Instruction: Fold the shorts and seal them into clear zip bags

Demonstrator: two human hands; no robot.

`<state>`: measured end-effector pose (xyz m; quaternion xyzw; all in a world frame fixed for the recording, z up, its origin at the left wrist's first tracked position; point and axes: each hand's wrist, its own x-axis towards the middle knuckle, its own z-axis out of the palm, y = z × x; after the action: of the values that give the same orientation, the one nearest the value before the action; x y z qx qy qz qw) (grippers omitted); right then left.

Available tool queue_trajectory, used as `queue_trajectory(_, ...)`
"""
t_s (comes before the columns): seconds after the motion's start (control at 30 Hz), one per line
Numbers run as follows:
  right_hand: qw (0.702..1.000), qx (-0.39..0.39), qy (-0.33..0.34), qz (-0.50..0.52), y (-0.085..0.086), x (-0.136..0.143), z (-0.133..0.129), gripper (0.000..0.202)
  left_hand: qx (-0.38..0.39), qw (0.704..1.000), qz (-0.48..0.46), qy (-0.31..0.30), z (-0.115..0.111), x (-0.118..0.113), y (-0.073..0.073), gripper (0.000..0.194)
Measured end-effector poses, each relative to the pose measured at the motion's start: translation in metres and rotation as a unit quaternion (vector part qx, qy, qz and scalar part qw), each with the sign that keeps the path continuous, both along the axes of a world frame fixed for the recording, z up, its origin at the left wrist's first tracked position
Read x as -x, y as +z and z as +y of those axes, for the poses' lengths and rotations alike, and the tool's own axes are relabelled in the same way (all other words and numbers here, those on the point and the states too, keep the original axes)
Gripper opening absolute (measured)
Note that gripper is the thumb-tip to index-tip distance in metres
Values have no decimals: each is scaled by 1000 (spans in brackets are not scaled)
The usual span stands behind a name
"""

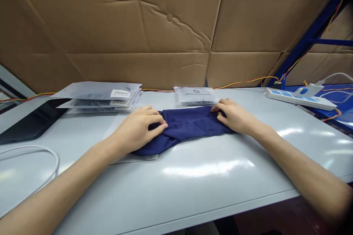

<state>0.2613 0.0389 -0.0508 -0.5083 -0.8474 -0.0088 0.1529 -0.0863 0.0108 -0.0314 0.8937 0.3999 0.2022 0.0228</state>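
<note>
A folded piece of navy blue fabric (190, 123) lies stretched lengthwise across the white table, its exact kind of garment unclear. My left hand (145, 126) pinches the cloth near its left end, thumb and fingers together. At the right end, my right hand (230, 115) grips the upper edge with bent fingers. Part of a frosted plastic bag (136, 159) shows beneath the left end of the cloth and my left hand.
Several frosted bags with barcode labels are stacked (99, 91) at the back left. Behind the cloth lies a printed bag (195, 95). A black tablet-like panel (33, 123) and white cable (56, 161) are left; a power strip (300, 98) is right. Cardboard (116, 25) stands behind.
</note>
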Motion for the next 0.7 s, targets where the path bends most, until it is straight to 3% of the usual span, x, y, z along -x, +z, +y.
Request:
queue_trajectory(0.07, 1000, 0, -2, 4, 1, 0, -1, 27, -24, 999, 2, 41, 1, 3, 4, 30)
queue_trajectory(0.17, 1000, -4, -11, 18, 2, 0, -2, 28, -58, 985, 24, 160, 2, 11, 12, 31)
queue_trajectory(0.3, 999, -25, -28, 38, 3, -2, -1, 26, -16, 954, 96, 285, 5, 26, 21, 39)
queue_trajectory(0.53, 992, -18, -120, 24, -1, -6, 1, 34, 36, 946, 139, 292, 11, 38, 14, 43)
queue_trajectory(0.7, 988, -4, -152, 1, -3, -7, 2, 42, 44, 954, 115, 272, 15, 42, 11, 41)
